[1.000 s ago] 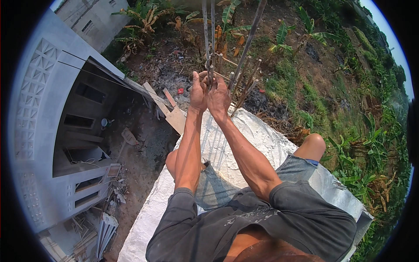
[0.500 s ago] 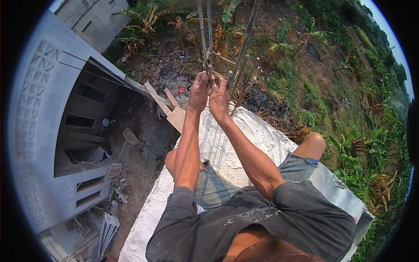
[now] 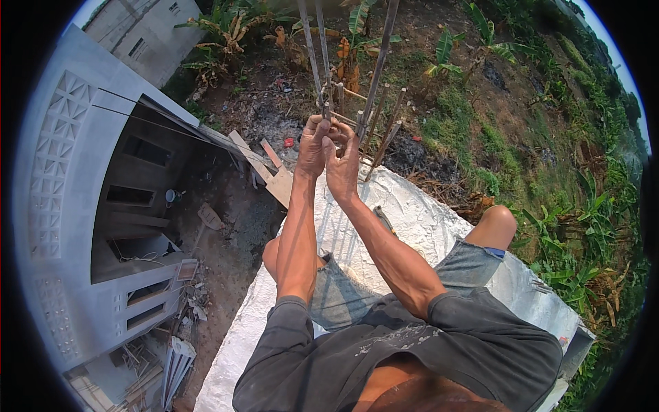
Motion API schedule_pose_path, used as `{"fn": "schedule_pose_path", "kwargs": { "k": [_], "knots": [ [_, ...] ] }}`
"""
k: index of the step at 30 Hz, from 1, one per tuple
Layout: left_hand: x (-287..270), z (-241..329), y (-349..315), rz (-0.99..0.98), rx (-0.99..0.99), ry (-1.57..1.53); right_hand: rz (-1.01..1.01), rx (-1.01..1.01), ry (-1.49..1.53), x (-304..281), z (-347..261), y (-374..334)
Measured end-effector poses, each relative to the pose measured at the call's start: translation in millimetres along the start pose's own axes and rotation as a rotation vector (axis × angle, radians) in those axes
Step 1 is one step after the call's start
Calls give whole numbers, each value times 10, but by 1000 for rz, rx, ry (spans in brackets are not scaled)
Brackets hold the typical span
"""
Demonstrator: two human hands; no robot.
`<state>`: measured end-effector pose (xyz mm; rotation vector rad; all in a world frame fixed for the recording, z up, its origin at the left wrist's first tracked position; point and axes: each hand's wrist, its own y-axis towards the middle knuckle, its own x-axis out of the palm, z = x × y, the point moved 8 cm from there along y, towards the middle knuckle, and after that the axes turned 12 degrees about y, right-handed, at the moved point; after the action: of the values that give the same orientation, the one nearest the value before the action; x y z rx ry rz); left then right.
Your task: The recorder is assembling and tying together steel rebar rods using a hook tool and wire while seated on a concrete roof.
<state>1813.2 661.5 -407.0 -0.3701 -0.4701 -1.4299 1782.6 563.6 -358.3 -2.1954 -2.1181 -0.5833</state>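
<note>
Grey rods (image 3: 311, 55) stand at the far end of the white ledge (image 3: 405, 220), with my left hand (image 3: 313, 147) and right hand (image 3: 342, 161) together at them, likely so each steadies the other, though from above I cannot tell what either clamps.

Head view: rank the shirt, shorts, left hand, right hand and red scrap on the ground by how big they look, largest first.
1. Shirt, though nearness to the camera enlarges it
2. Shorts
3. Left hand and right hand: too alike to rank
4. Red scrap
</note>
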Motion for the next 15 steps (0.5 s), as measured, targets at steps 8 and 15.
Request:
{"fn": "schedule_pose_path", "kwargs": {
  "k": [8, 15],
  "knots": [
    [-33, 49, -16, 170, 84, -21, 65, 63, -297, -16, -163, 29],
    [56, -20, -79, 198, 110, -245, 58, 249, -226, -27, 434, 236]
  ]
}}
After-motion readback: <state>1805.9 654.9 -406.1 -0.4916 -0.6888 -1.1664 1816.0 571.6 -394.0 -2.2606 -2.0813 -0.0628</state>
